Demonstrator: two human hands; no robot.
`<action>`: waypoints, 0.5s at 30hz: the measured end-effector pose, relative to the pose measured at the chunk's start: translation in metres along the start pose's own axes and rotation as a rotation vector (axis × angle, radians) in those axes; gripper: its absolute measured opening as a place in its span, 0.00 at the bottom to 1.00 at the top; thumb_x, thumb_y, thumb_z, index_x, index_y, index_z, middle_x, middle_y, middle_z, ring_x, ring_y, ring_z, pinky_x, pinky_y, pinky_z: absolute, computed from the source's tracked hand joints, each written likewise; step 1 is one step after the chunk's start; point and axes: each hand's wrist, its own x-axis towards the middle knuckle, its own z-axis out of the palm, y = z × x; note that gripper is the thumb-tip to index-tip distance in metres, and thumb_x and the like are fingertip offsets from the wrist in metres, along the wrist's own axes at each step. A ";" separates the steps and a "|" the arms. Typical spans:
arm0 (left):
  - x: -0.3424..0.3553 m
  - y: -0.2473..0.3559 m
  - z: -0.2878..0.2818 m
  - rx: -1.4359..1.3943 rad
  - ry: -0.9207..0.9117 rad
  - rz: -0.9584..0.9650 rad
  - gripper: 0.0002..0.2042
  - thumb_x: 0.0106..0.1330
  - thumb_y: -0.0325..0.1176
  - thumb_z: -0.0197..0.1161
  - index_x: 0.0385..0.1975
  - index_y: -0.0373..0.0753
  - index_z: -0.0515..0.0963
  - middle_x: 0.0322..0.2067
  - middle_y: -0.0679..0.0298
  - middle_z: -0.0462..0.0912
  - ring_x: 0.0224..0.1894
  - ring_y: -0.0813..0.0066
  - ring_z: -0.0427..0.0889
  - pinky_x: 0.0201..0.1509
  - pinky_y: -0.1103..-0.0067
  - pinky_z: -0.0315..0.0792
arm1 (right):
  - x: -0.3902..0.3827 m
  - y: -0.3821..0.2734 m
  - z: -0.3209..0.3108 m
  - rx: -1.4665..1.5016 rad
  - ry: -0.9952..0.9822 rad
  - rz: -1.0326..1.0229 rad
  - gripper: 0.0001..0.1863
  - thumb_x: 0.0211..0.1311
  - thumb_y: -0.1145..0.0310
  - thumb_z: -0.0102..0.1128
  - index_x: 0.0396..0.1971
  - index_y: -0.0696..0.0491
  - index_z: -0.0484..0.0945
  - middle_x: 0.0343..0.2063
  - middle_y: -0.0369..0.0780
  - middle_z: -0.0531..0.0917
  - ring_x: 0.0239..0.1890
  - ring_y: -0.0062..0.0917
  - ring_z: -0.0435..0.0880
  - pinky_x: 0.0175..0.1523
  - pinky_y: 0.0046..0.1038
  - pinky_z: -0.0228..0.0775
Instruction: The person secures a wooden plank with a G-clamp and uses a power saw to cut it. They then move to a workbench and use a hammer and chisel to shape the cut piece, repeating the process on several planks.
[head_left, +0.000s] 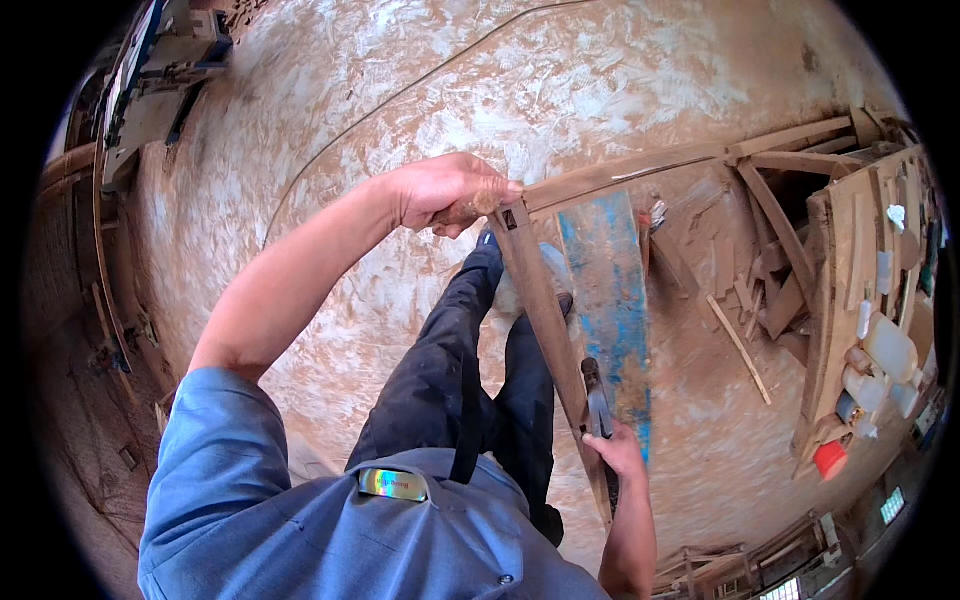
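My left hand is closed around a short wooden piece with a rounded end, beside the corner of a wooden frame. One bar of this frame slants down toward me and has a dark slot near its top. Another bar runs off to the right from that corner. Lower down, my right hand is closed at the slanting bar's side, its thumb on the wood. At its fingers is a tool with a dark end and shiny metal part; its kind is unclear. A worn blue-painted board lies beneath.
Wooden offcuts and a thin stick lie to the right. A wooden bench there holds plastic containers and a red object. A cable crosses the dusty floor. Machinery stands far left.
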 end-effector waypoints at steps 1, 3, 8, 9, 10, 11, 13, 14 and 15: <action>-0.001 0.001 0.002 -0.017 0.003 0.007 0.19 0.68 0.47 0.64 0.32 0.33 0.78 0.10 0.68 0.71 0.08 0.80 0.70 0.10 0.82 0.63 | 0.000 -0.001 -0.002 -0.004 -0.012 0.011 0.22 0.47 0.69 0.74 0.45 0.58 0.83 0.36 0.34 0.86 0.38 0.18 0.81 0.49 0.24 0.72; -0.004 0.003 0.006 -0.045 0.018 0.012 0.19 0.68 0.47 0.64 0.32 0.33 0.78 0.10 0.68 0.71 0.08 0.80 0.70 0.10 0.82 0.63 | -0.001 -0.004 -0.005 -0.009 -0.022 0.028 0.23 0.47 0.68 0.74 0.45 0.58 0.83 0.36 0.34 0.86 0.38 0.18 0.80 0.49 0.25 0.72; -0.007 0.001 0.010 -0.076 0.073 0.000 0.18 0.68 0.45 0.64 0.33 0.32 0.78 0.10 0.67 0.72 0.08 0.80 0.70 0.10 0.82 0.64 | -0.003 -0.006 -0.006 -0.003 -0.030 0.004 0.23 0.47 0.67 0.74 0.46 0.58 0.82 0.37 0.35 0.86 0.38 0.19 0.80 0.49 0.25 0.72; -0.006 -0.001 0.010 -0.096 0.073 0.010 0.18 0.68 0.45 0.64 0.33 0.33 0.78 0.10 0.67 0.72 0.08 0.80 0.70 0.09 0.83 0.63 | -0.003 -0.004 -0.006 0.004 -0.016 0.003 0.24 0.47 0.67 0.74 0.46 0.58 0.82 0.37 0.35 0.85 0.38 0.19 0.80 0.49 0.25 0.72; -0.006 -0.002 0.010 -0.115 0.073 0.018 0.18 0.68 0.45 0.63 0.33 0.33 0.78 0.10 0.66 0.72 0.08 0.80 0.70 0.09 0.83 0.62 | -0.003 -0.002 -0.005 0.037 -0.009 -0.013 0.24 0.47 0.67 0.74 0.46 0.59 0.82 0.37 0.35 0.85 0.38 0.19 0.80 0.49 0.24 0.72; -0.005 -0.004 0.010 -0.138 0.061 0.029 0.17 0.69 0.45 0.63 0.32 0.33 0.77 0.10 0.66 0.72 0.08 0.80 0.70 0.08 0.83 0.62 | -0.003 0.000 -0.004 0.098 -0.028 -0.042 0.24 0.47 0.67 0.74 0.46 0.60 0.82 0.37 0.35 0.85 0.38 0.19 0.80 0.49 0.24 0.72; -0.004 -0.007 0.009 -0.149 0.053 0.010 0.18 0.68 0.47 0.64 0.34 0.34 0.78 0.11 0.68 0.71 0.08 0.81 0.69 0.10 0.83 0.59 | -0.001 0.005 -0.003 0.074 -0.020 -0.007 0.25 0.47 0.67 0.75 0.46 0.61 0.81 0.37 0.35 0.85 0.38 0.19 0.80 0.49 0.24 0.72; -0.004 -0.008 0.008 -0.156 0.044 0.001 0.19 0.67 0.48 0.65 0.35 0.35 0.78 0.11 0.69 0.70 0.08 0.82 0.69 0.10 0.82 0.58 | 0.000 0.007 -0.003 0.103 -0.048 -0.005 0.25 0.47 0.67 0.75 0.46 0.62 0.81 0.37 0.35 0.85 0.38 0.19 0.80 0.49 0.24 0.72; -0.004 -0.010 0.008 -0.170 0.039 0.001 0.19 0.67 0.48 0.64 0.35 0.35 0.78 0.11 0.69 0.70 0.09 0.82 0.69 0.10 0.82 0.57 | 0.001 0.009 -0.003 0.061 -0.027 -0.001 0.24 0.47 0.68 0.75 0.45 0.62 0.81 0.37 0.35 0.85 0.38 0.18 0.80 0.48 0.23 0.72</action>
